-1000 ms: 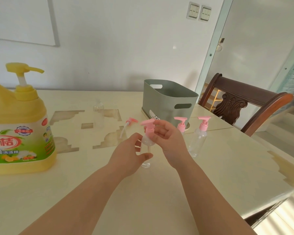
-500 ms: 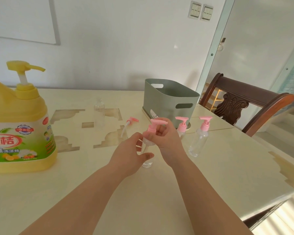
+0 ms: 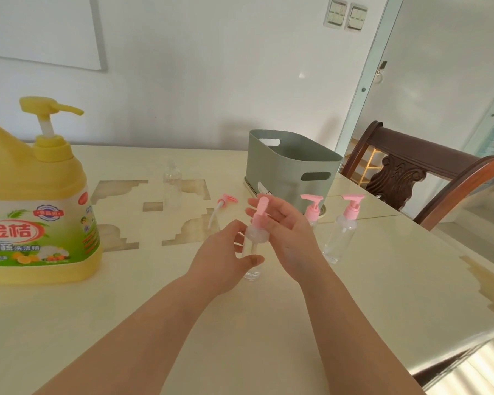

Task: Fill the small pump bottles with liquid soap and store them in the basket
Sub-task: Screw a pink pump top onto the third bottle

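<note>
The small bottle (image 3: 253, 252) stood on the table (image 3: 382, 280) in front of me, left hand (image 3: 226, 258) wrapped round its clear body. Its pink pump head (image 3: 259, 213) had turned: nozzle pointed right half a second earlier, now toward the wall. My right hand (image 3: 285, 232) had let go, fingers spread beside the collar. I judged it mid-unscrewing, bottle not yet filled. Soap jug (image 3: 37, 206) far left, untouched; basket (image 3: 291, 169) behind; two capped bottles (image 3: 340, 232) right.
</note>
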Demonstrator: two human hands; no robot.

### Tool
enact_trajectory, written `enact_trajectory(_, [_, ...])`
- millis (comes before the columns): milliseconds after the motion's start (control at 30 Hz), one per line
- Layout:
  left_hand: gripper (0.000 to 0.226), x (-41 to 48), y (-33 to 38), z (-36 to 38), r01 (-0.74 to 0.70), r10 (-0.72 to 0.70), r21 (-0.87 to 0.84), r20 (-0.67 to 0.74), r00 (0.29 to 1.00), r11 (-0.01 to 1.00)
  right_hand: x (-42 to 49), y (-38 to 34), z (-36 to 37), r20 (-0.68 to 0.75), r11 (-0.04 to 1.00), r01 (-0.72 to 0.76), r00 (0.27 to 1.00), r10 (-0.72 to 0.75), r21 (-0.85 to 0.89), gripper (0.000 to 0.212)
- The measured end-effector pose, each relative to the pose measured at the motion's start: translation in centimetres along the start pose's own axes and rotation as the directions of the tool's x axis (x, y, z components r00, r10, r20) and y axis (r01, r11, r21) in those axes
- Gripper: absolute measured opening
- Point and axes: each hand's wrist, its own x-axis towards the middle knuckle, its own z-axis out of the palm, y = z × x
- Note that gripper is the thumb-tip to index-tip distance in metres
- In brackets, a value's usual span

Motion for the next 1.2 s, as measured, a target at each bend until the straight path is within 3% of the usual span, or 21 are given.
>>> enact_trajectory(167, [0.033, 0.1, -0.2, 0.1, 0.004, -0.004, 0.003, 0.002, 1.000, 1.000, -0.3, -0.2, -0.2, -0.055, 0.993, 0.026, 0.998, -0.032, -0.119, 0.021])
enact_trajectory(300, [0.037, 0.1, -0.1, 0.1, 0.006, -0.006, 0.003, 0.001, 1.000, 1.000, 0.1, -0.3, 0.3, -0.115, 0.973, 0.018, 0.992, -0.046, -0.230, 0.030])
enact_trajectory(467, [0.034, 0.2, -0.2, 0.1, 0.008, -0.008, 0.005, 0.002, 1.000, 1.000, -0.5, -0.6, -0.2, -0.061, 0.982, 0.012, 0.998, -0.024, -0.190, 0.021])
enact_trajectory(633, [0.033, 0.2, -0.3, 0.2, 0.003, -0.002, 0.013, -0.007, 1.000, 1.000, -0.3, -0.6, -0.1, -0.120, 0.939, 0.002, 0.992, -0.046, -0.344, 0.013])
enact_trajectory(833, [0.033, 0.1, -0.2, -0.1, 0.022, -0.023, 0.018, 0.002, 1.000, 1.000, -0.5, -0.2, 0.4, -0.161, 0.896, -0.008, 0.984, -0.071, -0.445, 0.019])
enact_trajectory(900, [0.034, 0.3, -0.1, -0.3, 0.020, -0.021, 0.020, 0.029, 0.999, 1.000, -0.3, -0.1, -0.3, -0.065, 0.778, 0.034, 0.993, -0.096, -0.628, 0.016])
enact_trajectory(1067, [0.043, 0.8, 0.0, -0.8, 0.003, -0.018, 0.106, 0.142, 0.990, 0.994, 0.5, -1.5, -1.1, 0.163, 0.307, 0.209, 0.972, -0.167, -0.928, 0.031])
enact_trajectory(1200, [0.034, 1.4, 0.3, -1.6, 0.016, -0.033, 0.075, 0.239, 0.970, 0.997, 1.7, -3.5, -0.5, 0.188, 0.198, 0.179, 0.982, 0.031, -0.964, 0.049])
